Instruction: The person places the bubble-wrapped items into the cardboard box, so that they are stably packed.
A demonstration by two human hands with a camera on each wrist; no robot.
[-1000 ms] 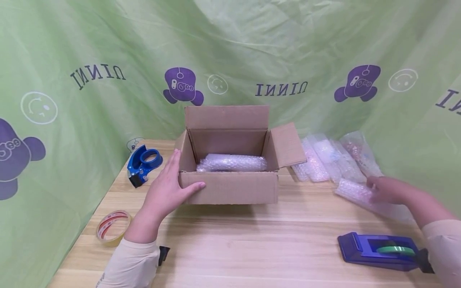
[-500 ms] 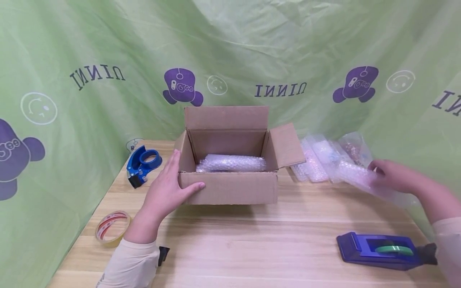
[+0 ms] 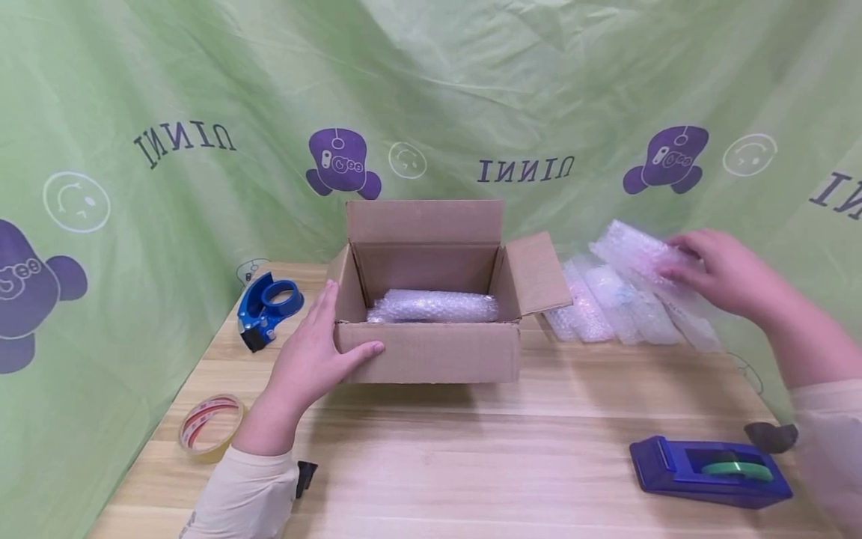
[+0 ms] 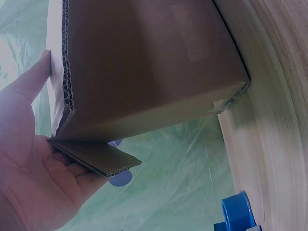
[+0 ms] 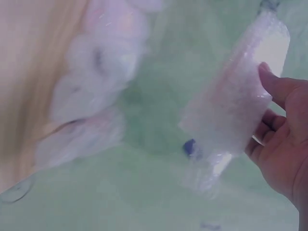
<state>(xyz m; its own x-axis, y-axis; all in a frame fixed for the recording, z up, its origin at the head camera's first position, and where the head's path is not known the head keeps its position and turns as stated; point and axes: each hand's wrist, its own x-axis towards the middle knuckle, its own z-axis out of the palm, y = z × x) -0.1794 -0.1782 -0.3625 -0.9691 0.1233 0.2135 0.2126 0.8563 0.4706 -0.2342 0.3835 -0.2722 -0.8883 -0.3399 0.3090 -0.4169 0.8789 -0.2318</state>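
Note:
An open cardboard box (image 3: 431, 363) stands in the middle of the table, with a bubble-wrapped package (image 3: 438, 305) lying inside. My left hand (image 3: 313, 359) holds the box at its near left corner. In the left wrist view the thumb lies against one flap and the fingers reach behind the folded side flap (image 4: 96, 156). At the right, my right hand (image 3: 723, 273) grips a bubble-wrap bag (image 3: 633, 251) with pinkish contents, raised above the table. The right wrist view shows the thumb on the bag's (image 5: 231, 96) near face and the fingers behind it.
Several bubble-wrap bags (image 3: 589, 307) lie in a row right of the box. A blue tape gun (image 3: 259, 311) and a clear tape roll (image 3: 191, 430) are at the left. A blue tape dispenser (image 3: 653, 464) with green tape sits front right. Green cloth hangs behind.
My right hand has lifted the bubble-wrap bag off the table and carried it up and away from me, over the row of bags. My left hand stays on the box.

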